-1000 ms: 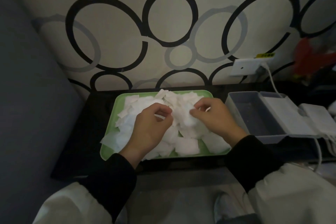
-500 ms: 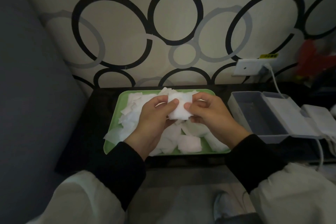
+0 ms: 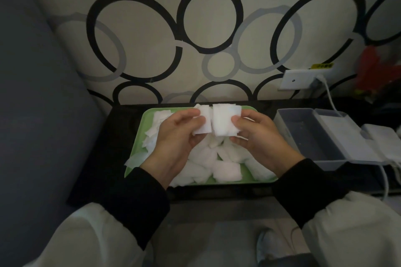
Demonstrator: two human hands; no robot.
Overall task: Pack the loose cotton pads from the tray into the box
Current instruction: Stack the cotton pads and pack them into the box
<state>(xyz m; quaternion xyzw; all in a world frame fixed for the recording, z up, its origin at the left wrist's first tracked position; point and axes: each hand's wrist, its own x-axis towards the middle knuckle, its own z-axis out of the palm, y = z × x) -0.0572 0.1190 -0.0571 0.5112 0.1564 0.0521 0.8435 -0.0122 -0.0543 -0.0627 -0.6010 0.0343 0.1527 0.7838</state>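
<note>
stack of cotton pads [image 3: 222, 122]: held upright above the far half of the green tray [image 3: 145, 128], pinched between thumb and curled fingers of the right hand [image 3: 259, 136]. thinner stack [image 3: 202, 124]: pinched likewise by the left hand [image 3: 179, 138], edge touching the first stack. loose cotton pads [image 3: 226, 171]: heaped in the tray, a few draped over its left rim. box [image 3: 303, 136]: set just right of the tray, interior seen bare, lid [image 3: 345, 134] laid open on the side away from the tray.
</note>
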